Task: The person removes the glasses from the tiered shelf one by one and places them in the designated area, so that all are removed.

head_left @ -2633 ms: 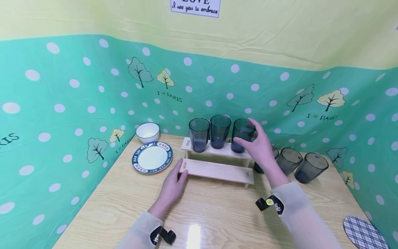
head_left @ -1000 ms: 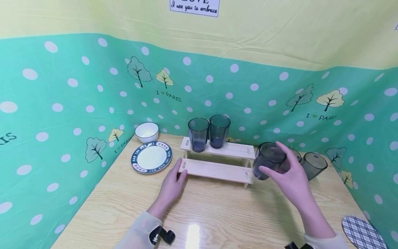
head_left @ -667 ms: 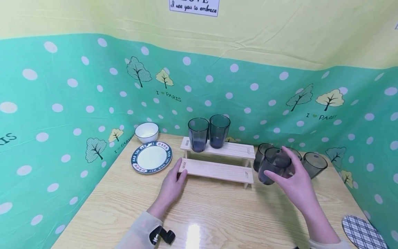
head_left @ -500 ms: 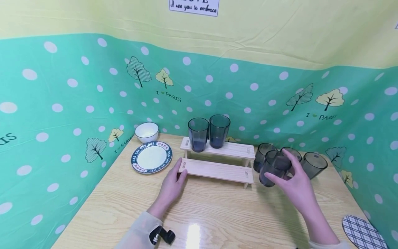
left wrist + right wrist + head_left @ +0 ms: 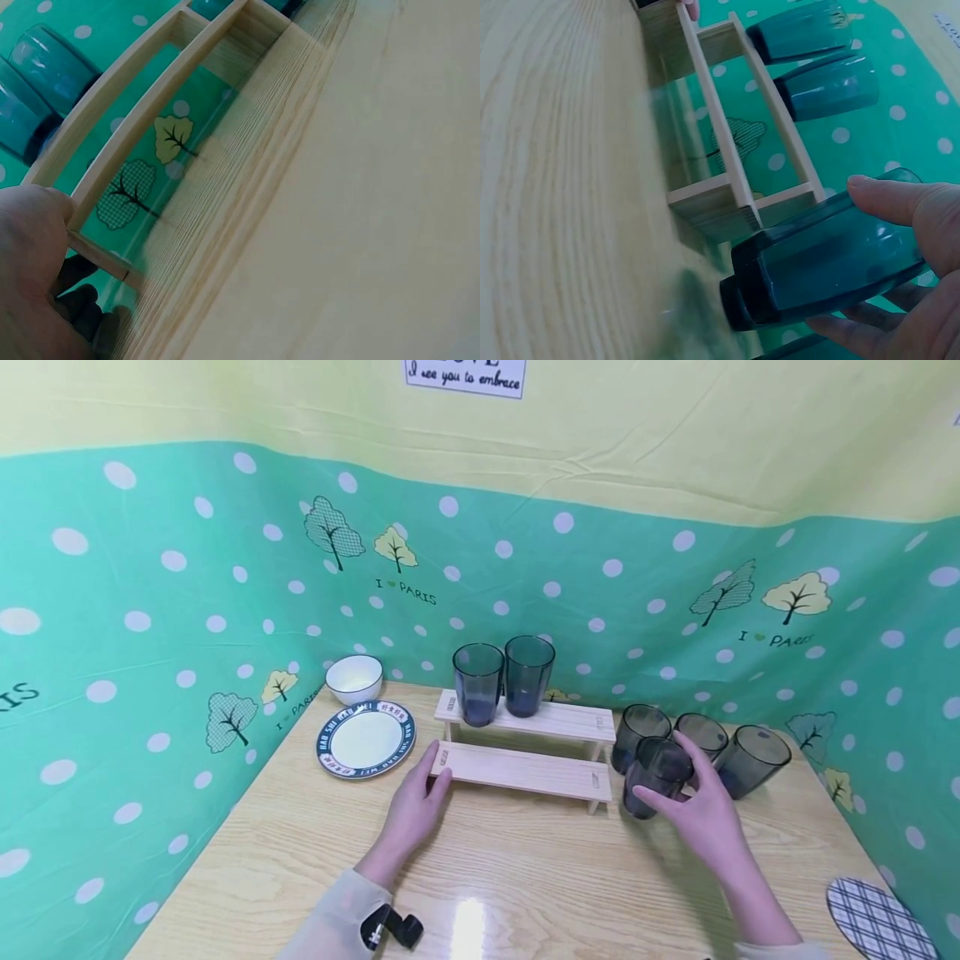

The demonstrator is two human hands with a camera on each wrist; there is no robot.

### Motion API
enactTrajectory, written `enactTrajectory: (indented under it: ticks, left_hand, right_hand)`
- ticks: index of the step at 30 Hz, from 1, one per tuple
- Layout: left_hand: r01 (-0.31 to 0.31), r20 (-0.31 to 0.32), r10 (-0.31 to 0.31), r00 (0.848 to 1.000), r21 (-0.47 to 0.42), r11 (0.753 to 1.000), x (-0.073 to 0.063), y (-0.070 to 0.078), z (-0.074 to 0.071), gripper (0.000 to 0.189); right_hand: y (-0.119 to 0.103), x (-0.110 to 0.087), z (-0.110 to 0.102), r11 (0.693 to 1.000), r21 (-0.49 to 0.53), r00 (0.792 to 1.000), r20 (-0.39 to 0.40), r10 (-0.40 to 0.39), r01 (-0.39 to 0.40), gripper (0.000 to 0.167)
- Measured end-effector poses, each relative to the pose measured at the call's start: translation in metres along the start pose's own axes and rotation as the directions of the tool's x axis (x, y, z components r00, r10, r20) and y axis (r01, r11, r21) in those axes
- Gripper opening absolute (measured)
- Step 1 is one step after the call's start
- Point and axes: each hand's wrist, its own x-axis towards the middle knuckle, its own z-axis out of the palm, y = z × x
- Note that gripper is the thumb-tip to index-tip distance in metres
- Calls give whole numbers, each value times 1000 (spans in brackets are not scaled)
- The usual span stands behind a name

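A tall, smoky blue-grey glass tumbler (image 5: pixel 654 777) was gripped by the right hand (image 5: pixel 705 818), with the thumb set against its near side and the other fingers curled about its far side. It was held upright or nearly so, just off the right end of a pale wooden two-tier stand (image 5: pixel 521 770), in the right half of the light wood-grained surface (image 5: pixel 540 877). Whether its base was met by the surface could not be told.

The left end of the stand's lower board was held by the left hand (image 5: pixel 412 806), the thumb being laid at the front edge and the fingers at the end (some of them were lost in shadow in the left wrist view).

On the upper board, toward its left end, a first standing glass tumbler (image 5: pixel 478 685) and a second standing glass tumbler (image 5: pixel 528 677) were placed side by side. Three more glass tumblers (image 5: pixel 752 760) were grouped toward the surface's back right corner, the nearest of them being partly covered by the held one.

Toward the back left corner, a white round bowl with a dark rim (image 5: pixel 354 681) was seen behind a round white plate with a lettered blue border (image 5: pixel 366 739). A round, blue-and-white checked mat (image 5: pixel 877 918) was laid by the right edge.
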Motion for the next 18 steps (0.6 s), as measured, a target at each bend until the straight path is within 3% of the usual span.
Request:
enactTrajectory:
  ticks: [18]
  left_hand:
    - [1, 4, -1, 1000, -10, 1000, 1, 0, 0, 66]
  right_hand:
    - [18, 6, 13, 999, 32, 1000, -27, -15, 16, 118]
